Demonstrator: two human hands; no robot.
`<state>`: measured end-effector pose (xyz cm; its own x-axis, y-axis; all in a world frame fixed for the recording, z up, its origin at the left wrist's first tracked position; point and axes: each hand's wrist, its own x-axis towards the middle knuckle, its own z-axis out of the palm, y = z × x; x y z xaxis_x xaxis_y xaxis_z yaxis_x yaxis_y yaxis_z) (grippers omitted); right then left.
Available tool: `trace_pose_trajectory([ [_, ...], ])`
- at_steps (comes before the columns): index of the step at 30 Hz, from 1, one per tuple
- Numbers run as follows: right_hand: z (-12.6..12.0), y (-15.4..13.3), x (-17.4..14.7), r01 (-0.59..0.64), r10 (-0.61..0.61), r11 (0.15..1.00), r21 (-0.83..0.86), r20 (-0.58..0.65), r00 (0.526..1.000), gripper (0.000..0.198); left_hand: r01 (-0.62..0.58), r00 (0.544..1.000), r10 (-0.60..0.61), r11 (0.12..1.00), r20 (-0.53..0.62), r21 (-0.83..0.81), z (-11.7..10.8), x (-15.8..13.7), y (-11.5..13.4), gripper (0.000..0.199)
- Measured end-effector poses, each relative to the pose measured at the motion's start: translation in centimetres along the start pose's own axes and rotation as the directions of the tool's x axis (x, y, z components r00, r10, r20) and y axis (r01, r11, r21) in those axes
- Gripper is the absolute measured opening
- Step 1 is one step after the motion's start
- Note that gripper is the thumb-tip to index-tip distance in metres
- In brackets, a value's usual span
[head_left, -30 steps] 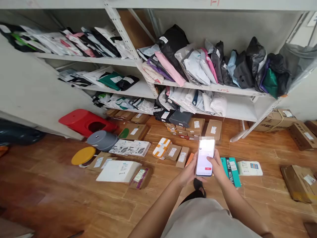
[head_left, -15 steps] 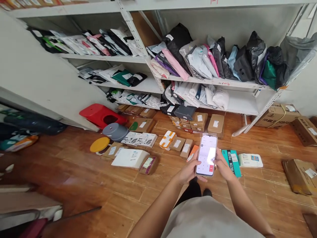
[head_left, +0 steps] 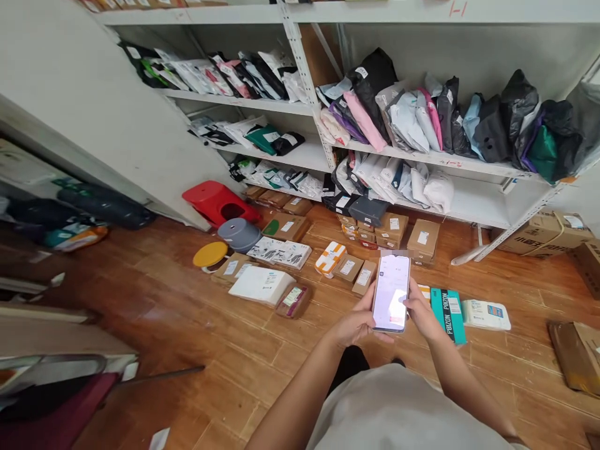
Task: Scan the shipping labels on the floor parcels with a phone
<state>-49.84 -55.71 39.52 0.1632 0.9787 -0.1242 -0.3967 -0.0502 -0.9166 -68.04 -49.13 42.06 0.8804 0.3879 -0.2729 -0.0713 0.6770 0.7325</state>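
A smartphone (head_left: pixel 392 290) with a bright, lit screen is held upright in front of my body, above the floor. My left hand (head_left: pixel 357 322) is closed around its left side and lower edge, with the thumb near the lower left corner of the screen. On the other side, my right hand (head_left: pixel 419 310) grips the right edge, its thumb at the lower right of the screen. The screen's text is too small to read. Beyond the phone, a teal box (head_left: pixel 447 314) and a white packet (head_left: pixel 486 314) lie on the floor to the right.
White metal shelves (head_left: pixel 262 107) stand ahead, filled with bagged parcels. On the wooden floor lie several cardboard boxes (head_left: pixel 423 239), a white parcel (head_left: pixel 260 284), a red stool (head_left: pixel 220 203), a grey stool (head_left: pixel 238 234) and a yellow stool (head_left: pixel 210 255). A brown carton (head_left: pixel 574 356) sits at the right.
The view has turned left, so shelves and parcels appear farther right. On the phone, the number keypad seen earlier no longer shows clearly. Both hands still hold it.
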Motion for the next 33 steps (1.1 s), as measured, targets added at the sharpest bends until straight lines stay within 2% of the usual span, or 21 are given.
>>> trace_pose_trajectory([
  [5,4.5,2.3,3.3,-0.029,0.029,1.000,0.006,-0.015,0.999,0.060,0.025,0.995,-0.021,0.999,-0.096,0.036,-4.4,-2.1,2.6,0.111],
  [9,9.6,4.1,7.2,-0.021,0.019,1.000,-0.018,-0.087,0.996,0.042,0.021,0.999,-0.022,0.999,-0.038,-0.033,-10.4,-3.9,5.3,0.106],
  [12,13.8,5.7,10.4,-0.033,0.028,0.999,-0.039,-0.121,0.992,0.038,0.041,0.999,-0.041,0.994,0.005,-0.099,-15.6,-5.4,7.8,0.103],
  [15,17.8,7.3,13.2,-0.029,0.027,0.999,-0.018,-0.074,0.997,0.045,0.069,0.997,-0.065,0.986,0.031,-0.148,-20.4,-6.8,10.5,0.099],
  [19,21.7,9.0,16.3,-0.031,0.031,0.998,0.062,-0.006,0.999,0.078,0.123,0.992,-0.120,0.979,0.031,-0.163,-24.9,-7.8,13.5,0.081],
  [22,23.2,10.2,18.7,-0.073,0.099,0.977,0.201,-0.120,0.988,0.073,0.206,0.975,-0.209,0.977,-0.073,-0.048,-26.2,-7.4,15.0,0.079],
  [24,23.6,10.9,20.3,-0.080,0.146,0.943,0.322,-0.185,0.972,0.072,0.233,0.964,-0.209,0.962,-0.161,0.146,-26.1,-6.7,15.6,0.078],
  [25,23.6,11.2,21.0,-0.078,0.159,0.926,0.368,-0.194,0.968,0.077,0.216,0.968,-0.168,0.934,-0.184,0.283,-25.8,-6.2,15.9,0.074],
  [26,23.5,11.5,21.6,-0.075,0.164,0.914,0.398,-0.194,0.967,0.082,0.180,0.977,-0.110,0.883,-0.184,0.432,-25.4,-5.7,16.1,0.069],
  [28,22.9,11.9,22.8,-0.051,0.151,0.898,0.437,-0.196,0.969,0.090,0.097,0.991,-0.010,0.725,-0.130,0.682,-24.7,-4.5,16.4,0.060],
  [30,21.9,12.3,23.8,-0.028,0.137,0.867,0.497,-0.185,0.973,0.094,0.059,0.996,0.014,0.593,-0.084,0.803,-24.3,-3.2,16.5,0.057],
  [31,21.3,12.6,24.2,-0.026,0.135,0.850,0.526,-0.170,0.976,0.095,0.062,0.997,0.006,0.564,-0.079,0.823,-24.3,-2.6,16.5,0.057],
  [33,20.1,13.2,24.9,-0.054,0.150,0.825,0.563,-0.124,0.981,0.098,0.078,0.995,0.002,0.566,-0.096,0.821,-24.7,-1.4,16.2,0.055],
])
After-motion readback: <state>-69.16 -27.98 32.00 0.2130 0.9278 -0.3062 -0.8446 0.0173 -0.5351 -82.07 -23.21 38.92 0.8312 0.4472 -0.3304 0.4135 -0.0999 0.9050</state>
